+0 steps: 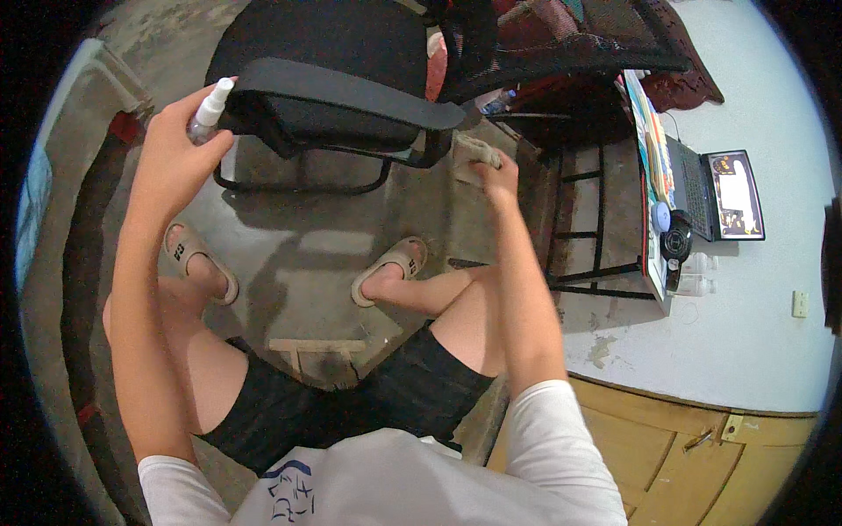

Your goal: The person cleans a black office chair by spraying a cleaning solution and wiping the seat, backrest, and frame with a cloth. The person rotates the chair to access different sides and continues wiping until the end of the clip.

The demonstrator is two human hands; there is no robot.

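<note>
My left hand is wrapped around a small clear spray bottle with a white pump top, at the left end of a black office chair's armrest. Past the armrest's right end, my right hand grips a bunched pale cloth, which appears clear of the chair. The chair's dark seat lies beyond the armrest, and its mesh backrest extends to the upper right. A black tubular frame shows below the armrest.
To the right, a black metal-framed desk bears papers, an open laptop and a round black object. A wooden stool edge shows between my legs. A yellow wooden door stands at lower right.
</note>
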